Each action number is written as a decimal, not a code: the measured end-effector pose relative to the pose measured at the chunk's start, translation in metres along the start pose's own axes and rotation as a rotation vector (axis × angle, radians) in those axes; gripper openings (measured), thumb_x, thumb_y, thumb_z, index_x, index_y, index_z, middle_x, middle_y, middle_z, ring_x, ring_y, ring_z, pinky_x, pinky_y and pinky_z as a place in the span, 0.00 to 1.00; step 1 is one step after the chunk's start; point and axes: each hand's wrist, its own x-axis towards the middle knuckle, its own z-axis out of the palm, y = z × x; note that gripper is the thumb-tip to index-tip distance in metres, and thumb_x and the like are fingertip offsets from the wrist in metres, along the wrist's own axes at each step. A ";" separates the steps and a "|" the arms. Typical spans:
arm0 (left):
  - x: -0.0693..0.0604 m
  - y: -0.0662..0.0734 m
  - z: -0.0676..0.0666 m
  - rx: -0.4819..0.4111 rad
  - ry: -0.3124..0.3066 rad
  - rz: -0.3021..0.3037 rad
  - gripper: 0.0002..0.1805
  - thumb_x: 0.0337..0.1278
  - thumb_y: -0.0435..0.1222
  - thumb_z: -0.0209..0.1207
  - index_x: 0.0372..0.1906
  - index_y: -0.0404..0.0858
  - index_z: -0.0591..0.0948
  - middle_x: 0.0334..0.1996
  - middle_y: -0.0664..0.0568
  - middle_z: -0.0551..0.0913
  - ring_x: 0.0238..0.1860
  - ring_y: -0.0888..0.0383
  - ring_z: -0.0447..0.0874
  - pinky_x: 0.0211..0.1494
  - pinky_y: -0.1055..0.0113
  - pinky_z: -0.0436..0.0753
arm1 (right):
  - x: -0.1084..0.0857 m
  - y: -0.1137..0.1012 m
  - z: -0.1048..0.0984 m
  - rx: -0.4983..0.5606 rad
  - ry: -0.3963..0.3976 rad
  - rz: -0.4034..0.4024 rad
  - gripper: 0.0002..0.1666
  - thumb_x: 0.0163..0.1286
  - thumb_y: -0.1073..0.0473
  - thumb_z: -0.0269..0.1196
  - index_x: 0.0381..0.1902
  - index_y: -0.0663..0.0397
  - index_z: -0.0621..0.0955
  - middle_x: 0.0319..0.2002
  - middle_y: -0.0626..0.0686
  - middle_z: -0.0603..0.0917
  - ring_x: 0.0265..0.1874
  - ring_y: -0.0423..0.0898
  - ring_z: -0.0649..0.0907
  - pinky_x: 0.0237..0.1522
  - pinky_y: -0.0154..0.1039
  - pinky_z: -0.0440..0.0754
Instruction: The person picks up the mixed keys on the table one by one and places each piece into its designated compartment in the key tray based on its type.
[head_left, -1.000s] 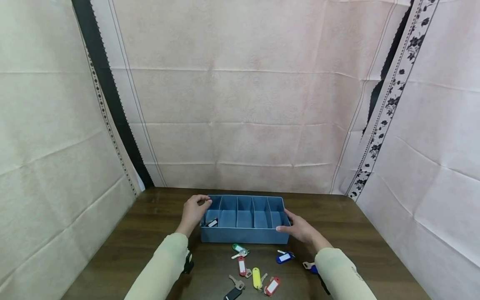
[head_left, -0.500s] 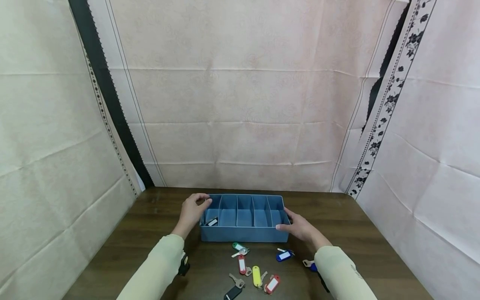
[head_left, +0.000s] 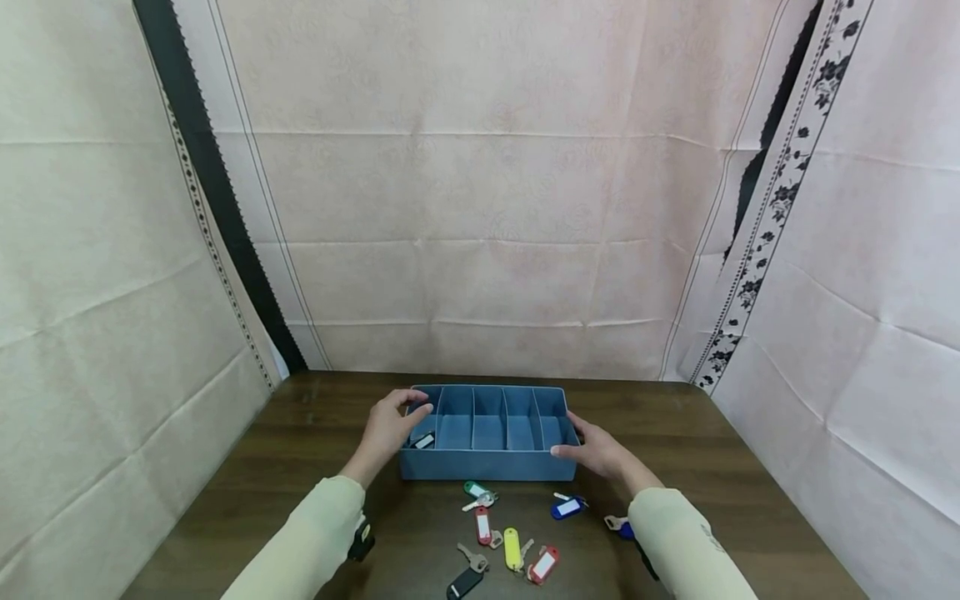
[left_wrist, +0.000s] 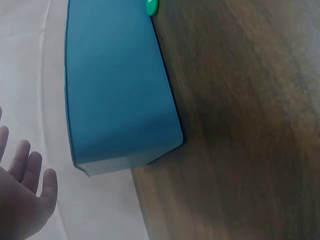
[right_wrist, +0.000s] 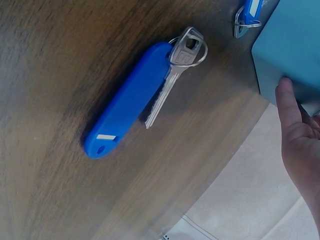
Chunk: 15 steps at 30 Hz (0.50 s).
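A blue divided box (head_left: 489, 467) with several compartments stands near the back of the table. In its leftmost compartment lies a black key tag (head_left: 424, 441) with a white label. My left hand (head_left: 388, 429) hovers at the box's left end, thumb and index finger apart with nothing between them. The left wrist view shows this hand (left_wrist: 25, 195) spread and clear of the box wall (left_wrist: 117, 90). My right hand (head_left: 600, 454) grips the box's right end, thumb at the front rim and the other fingers along the side. Some of its fingers are hidden in the right wrist view.
Tagged keys lie before the box: green (head_left: 476, 490), red (head_left: 483, 527), yellow (head_left: 512, 550), another red (head_left: 543, 566), black (head_left: 465, 582) and blue (head_left: 567, 508). Another blue key tag (right_wrist: 127, 100) lies by my right forearm. Pale cloth (head_left: 487, 208) hangs behind the table.
My left hand has shifted slightly right over the box's left end, and its thumb and index finger have spread a little. The right hand keeps its place on the box.
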 end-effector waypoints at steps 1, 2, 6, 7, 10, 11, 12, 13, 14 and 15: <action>-0.001 0.001 0.000 0.001 -0.003 -0.001 0.15 0.64 0.41 0.65 0.52 0.40 0.83 0.55 0.48 0.80 0.59 0.46 0.75 0.62 0.49 0.74 | 0.000 0.000 0.000 0.000 0.000 -0.001 0.58 0.62 0.35 0.67 0.78 0.55 0.54 0.72 0.69 0.62 0.69 0.69 0.63 0.62 0.67 0.65; -0.002 0.002 0.000 -0.001 -0.007 -0.001 0.15 0.63 0.41 0.65 0.52 0.41 0.83 0.55 0.48 0.80 0.58 0.45 0.75 0.61 0.49 0.75 | 0.000 0.000 -0.001 0.002 0.000 0.000 0.58 0.62 0.35 0.67 0.78 0.55 0.54 0.72 0.69 0.62 0.70 0.69 0.63 0.62 0.67 0.64; -0.008 0.008 0.001 0.003 -0.015 0.019 0.15 0.62 0.41 0.66 0.51 0.41 0.84 0.50 0.49 0.81 0.51 0.46 0.77 0.54 0.54 0.79 | 0.000 0.000 -0.002 -0.006 -0.003 -0.003 0.58 0.63 0.35 0.66 0.78 0.55 0.54 0.72 0.69 0.61 0.70 0.69 0.62 0.63 0.67 0.64; -0.009 0.010 0.001 0.004 -0.017 0.023 0.15 0.62 0.42 0.66 0.51 0.41 0.84 0.49 0.50 0.81 0.48 0.48 0.78 0.51 0.56 0.80 | 0.000 0.000 -0.002 -0.007 -0.003 -0.002 0.57 0.63 0.36 0.66 0.79 0.55 0.54 0.72 0.69 0.61 0.70 0.69 0.62 0.63 0.67 0.64; -0.014 0.014 0.002 0.005 -0.025 0.043 0.14 0.61 0.41 0.67 0.49 0.42 0.85 0.45 0.52 0.82 0.41 0.52 0.77 0.43 0.62 0.79 | 0.000 -0.001 -0.001 -0.005 -0.008 0.004 0.57 0.64 0.36 0.66 0.79 0.55 0.53 0.72 0.69 0.61 0.70 0.69 0.62 0.63 0.67 0.64; -0.016 0.015 0.002 -0.006 -0.032 0.043 0.13 0.62 0.41 0.66 0.49 0.42 0.85 0.45 0.52 0.81 0.40 0.53 0.76 0.42 0.64 0.79 | 0.000 -0.001 -0.001 -0.007 -0.009 0.001 0.57 0.64 0.36 0.66 0.79 0.55 0.53 0.72 0.69 0.61 0.70 0.69 0.62 0.63 0.67 0.64; -0.018 0.016 0.002 -0.015 -0.039 0.042 0.13 0.62 0.41 0.66 0.49 0.42 0.85 0.44 0.52 0.81 0.39 0.53 0.76 0.41 0.65 0.79 | 0.000 -0.001 -0.001 -0.008 -0.010 0.002 0.57 0.64 0.36 0.66 0.79 0.55 0.53 0.72 0.69 0.61 0.70 0.69 0.62 0.63 0.67 0.64; -0.020 0.017 0.002 -0.025 -0.048 0.040 0.12 0.62 0.41 0.66 0.49 0.43 0.85 0.44 0.53 0.81 0.39 0.53 0.77 0.41 0.65 0.79 | -0.001 -0.001 -0.001 -0.008 -0.011 0.003 0.57 0.64 0.36 0.66 0.79 0.55 0.53 0.72 0.69 0.61 0.70 0.69 0.62 0.63 0.67 0.64; -0.021 0.019 0.002 -0.034 -0.055 0.042 0.12 0.62 0.40 0.66 0.48 0.43 0.85 0.44 0.52 0.81 0.39 0.53 0.77 0.41 0.66 0.79 | -0.001 -0.001 -0.001 -0.009 -0.012 0.003 0.57 0.64 0.36 0.66 0.79 0.55 0.53 0.72 0.69 0.61 0.70 0.69 0.62 0.63 0.67 0.64; -0.023 0.020 0.002 -0.042 -0.064 0.041 0.12 0.62 0.40 0.66 0.48 0.43 0.85 0.44 0.52 0.81 0.39 0.53 0.77 0.41 0.65 0.79 | -0.001 -0.001 -0.001 -0.008 -0.012 0.006 0.57 0.64 0.36 0.66 0.79 0.55 0.53 0.72 0.69 0.61 0.70 0.69 0.62 0.63 0.67 0.64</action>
